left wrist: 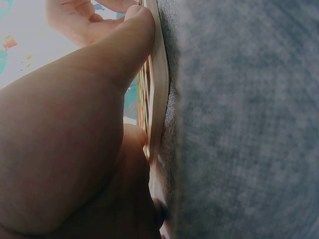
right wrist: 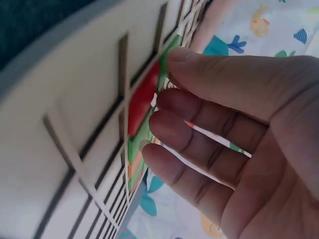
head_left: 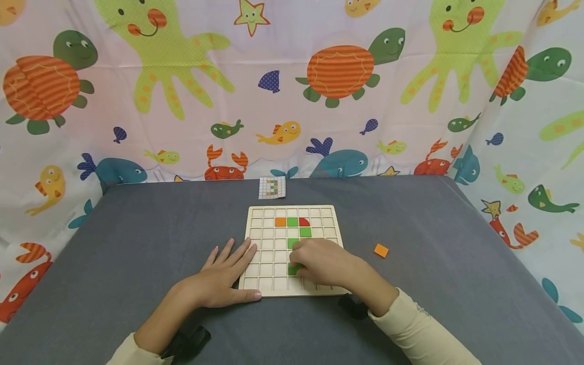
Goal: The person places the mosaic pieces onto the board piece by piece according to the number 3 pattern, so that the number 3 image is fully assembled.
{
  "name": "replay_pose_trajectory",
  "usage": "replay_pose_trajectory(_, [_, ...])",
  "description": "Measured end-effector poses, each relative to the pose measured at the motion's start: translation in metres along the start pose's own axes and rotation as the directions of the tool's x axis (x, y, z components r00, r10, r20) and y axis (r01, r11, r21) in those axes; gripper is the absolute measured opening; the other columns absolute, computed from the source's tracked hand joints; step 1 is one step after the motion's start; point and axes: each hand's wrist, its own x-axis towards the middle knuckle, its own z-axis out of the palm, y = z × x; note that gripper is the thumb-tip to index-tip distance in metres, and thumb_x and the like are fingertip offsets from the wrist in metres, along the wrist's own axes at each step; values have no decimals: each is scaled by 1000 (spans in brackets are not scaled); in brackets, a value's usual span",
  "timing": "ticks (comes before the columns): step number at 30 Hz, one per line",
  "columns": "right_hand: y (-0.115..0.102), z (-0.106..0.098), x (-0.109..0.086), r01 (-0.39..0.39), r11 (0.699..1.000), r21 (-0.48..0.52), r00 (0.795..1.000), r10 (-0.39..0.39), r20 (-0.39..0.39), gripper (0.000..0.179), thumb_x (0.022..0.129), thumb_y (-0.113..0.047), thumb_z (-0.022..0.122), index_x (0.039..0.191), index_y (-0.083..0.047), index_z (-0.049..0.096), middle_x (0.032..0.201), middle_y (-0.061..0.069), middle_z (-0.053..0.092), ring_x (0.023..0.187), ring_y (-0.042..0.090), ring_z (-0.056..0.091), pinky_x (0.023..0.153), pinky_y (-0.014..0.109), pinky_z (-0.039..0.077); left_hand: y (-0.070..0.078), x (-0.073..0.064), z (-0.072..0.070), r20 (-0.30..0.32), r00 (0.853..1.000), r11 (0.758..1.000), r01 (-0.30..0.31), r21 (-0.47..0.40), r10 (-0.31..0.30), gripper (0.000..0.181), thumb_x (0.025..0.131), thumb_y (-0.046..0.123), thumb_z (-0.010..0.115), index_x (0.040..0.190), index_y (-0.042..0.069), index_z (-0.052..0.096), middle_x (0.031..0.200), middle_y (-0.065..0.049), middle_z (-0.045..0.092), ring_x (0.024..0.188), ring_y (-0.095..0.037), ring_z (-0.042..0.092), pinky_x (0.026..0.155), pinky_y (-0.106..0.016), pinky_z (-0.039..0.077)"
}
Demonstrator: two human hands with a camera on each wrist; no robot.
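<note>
A pale wooden grid board point(head_left: 266, 274) lies on the table, with coloured tiles in some cells. My left hand point(head_left: 223, 280) is spread along its left edge, fingertips on the left side and thumb point(left wrist: 137, 30) at the near edge. Over the right half of the board reaches my right hand point(head_left: 321, 261). Its thumb tip is at a green tile point(right wrist: 171, 51), beside a red tile point(right wrist: 143, 99); the other fingers bend slightly above the board. Farther up the grid sit an orange tile point(head_left: 280, 222), a green tile point(head_left: 292, 222) and a red rounded tile point(head_left: 303, 222). My right hand hides several cells.
One loose orange tile point(head_left: 380, 250) lies on the grey tablecloth point(head_left: 182, 223) to the right of the board. Behind the board is a small pattern card point(head_left: 272, 188) with a coloured grid. A sea-animal curtain point(head_left: 255, 106) hangs at the back and sides.
</note>
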Motion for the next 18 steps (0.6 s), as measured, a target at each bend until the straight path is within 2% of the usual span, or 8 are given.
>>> replay_pose_trajectory(3, [4,-5,-2,14,1000,17,1000,-14,-3,25,82,2,74,70,-17,63,68,-10,45,65,6,41,57,21,36,-4,1,3,-16,1000,1000,-8,-5,8,106,85,75,58,162,14,17,168,-7,9,151,-41,-2,113,-66,-2])
replay_pose_trajectory(5, [8,-10,-5,0,1000,30,1000,0,-6,24,85,0,74,71,-16,64,69,-10,48,65,7,43,58,22,37,-7,3,7,-19,1000,1000,-2,1,2,108,83,78,57,163,16,16,168,-5,7,151,-39,-3,114,-65,-3])
replay_pose_trajectory(8, [15,-21,-12,-87,996,19,996,86,17,14,86,-5,76,79,-14,68,75,-8,55,69,9,49,62,26,44,-14,7,12,-23,1000,1000,11,22,-11,111,81,84,53,163,21,13,168,1,4,152,-34,-5,115,-62,-4])
replay_pose_trajectory(10, [21,-29,-18,-180,984,-6,983,180,46,9,86,-7,76,82,-12,70,79,-6,58,71,12,51,64,30,46,-16,9,15,-18,1000,999,27,40,-26,111,79,86,50,163,24,10,167,5,0,152,-31,-7,116,-60,-4])
replay_pose_trajectory(12, [27,-39,-26,-279,959,-47,956,282,76,9,85,-5,75,82,-10,68,79,-4,58,71,14,51,63,32,46,-18,10,17,-21,999,998,30,46,-29,111,79,87,50,163,26,10,167,7,-1,152,-30,-7,116,-59,-5])
replay_pose_trajectory(14, [36,-48,-35,-370,925,-84,921,377,94,13,83,-2,73,80,-9,63,77,-1,56,69,16,49,61,34,44,-19,11,18,-25,999,999,28,47,-27,111,79,87,50,163,26,10,166,7,-1,152,-30,-7,116,-60,-4])
replay_pose_trajectory(16, [46,-55,-44,-456,885,-98,879,465,107,15,80,1,71,80,-9,60,76,0,54,68,17,49,59,34,43,-19,11,17,-20,999,999,30,43,-29,111,78,88,49,162,28,8,166,9,-2,152,-29,-8,116,-59,-5])
replay_pose_trajectory(18, [57,-59,-52,-535,838,-106,828,546,133,16,79,2,69,80,-10,58,76,2,54,68,19,49,57,35,42,-19,11,17,-17,999,999,30,40,-29,111,78,88,48,162,28,7,166,9,-3,152,-29,-8,116,-59,-5])
